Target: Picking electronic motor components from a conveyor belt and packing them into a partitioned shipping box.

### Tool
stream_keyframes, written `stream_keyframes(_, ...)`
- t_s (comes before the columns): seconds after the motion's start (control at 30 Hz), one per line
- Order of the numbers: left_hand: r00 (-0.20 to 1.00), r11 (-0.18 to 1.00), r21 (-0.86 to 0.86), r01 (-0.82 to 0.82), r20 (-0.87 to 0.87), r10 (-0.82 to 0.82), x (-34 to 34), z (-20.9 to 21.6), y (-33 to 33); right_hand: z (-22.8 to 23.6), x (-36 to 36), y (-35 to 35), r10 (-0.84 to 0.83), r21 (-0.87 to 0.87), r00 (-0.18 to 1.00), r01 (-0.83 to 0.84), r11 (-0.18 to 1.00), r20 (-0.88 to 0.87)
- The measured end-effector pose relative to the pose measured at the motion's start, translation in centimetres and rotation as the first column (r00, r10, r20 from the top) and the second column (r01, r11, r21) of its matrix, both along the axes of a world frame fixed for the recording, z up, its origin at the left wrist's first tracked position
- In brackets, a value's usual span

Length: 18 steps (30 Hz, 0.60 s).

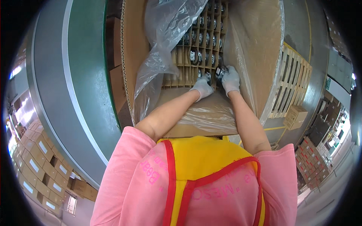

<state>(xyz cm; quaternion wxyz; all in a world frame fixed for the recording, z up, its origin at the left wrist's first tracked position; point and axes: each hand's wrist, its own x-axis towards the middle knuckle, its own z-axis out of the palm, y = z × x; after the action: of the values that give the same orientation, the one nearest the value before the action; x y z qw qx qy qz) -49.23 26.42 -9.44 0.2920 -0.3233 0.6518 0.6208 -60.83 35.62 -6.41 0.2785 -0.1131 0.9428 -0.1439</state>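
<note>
Deep in a large cardboard box (260, 49) is a grid of cardboard dividers (181, 71), with silver-and-black round metal parts standing in many of its cells. Both my hands wear pale gloves and reach down to the near end of the grid. My right hand (230, 80) is closed on a silver-and-black metal part (220, 72), held at the grid's right edge. Just left of it, my left hand (203, 88) has its fingers closed around another silver metal part (208, 76) at a cell. The exact kind of these parts is too small to tell.
Clear plastic sheeting (158, 56) hangs over the box's left side and lines its walls. A green-topped conveyor or bench (88, 67) runs along the left. Wooden pallets (292, 79) and a small carton (295, 116) lie to the right. Stacked cartons (41, 158) stand at far left.
</note>
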Motion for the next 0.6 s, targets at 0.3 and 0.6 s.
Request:
stream_keyframes(0.3, 0.993, 0.951, -0.289, -0.108, -0.081, 0.088, -0.4, 1.8, -0.3, -1.5, 0.6, 0.7, -0.402, -0.214, 0.887, 0.448, 0.868, 0.226)
stream_keyframes(0.6, 0.889, 0.935, -0.294, -0.198, -0.456, 0.045, -2.6, -0.9, -2.3, -3.0, -0.6, 1.7, -0.158, -0.218, 0.975, 0.191, 0.957, 0.159)
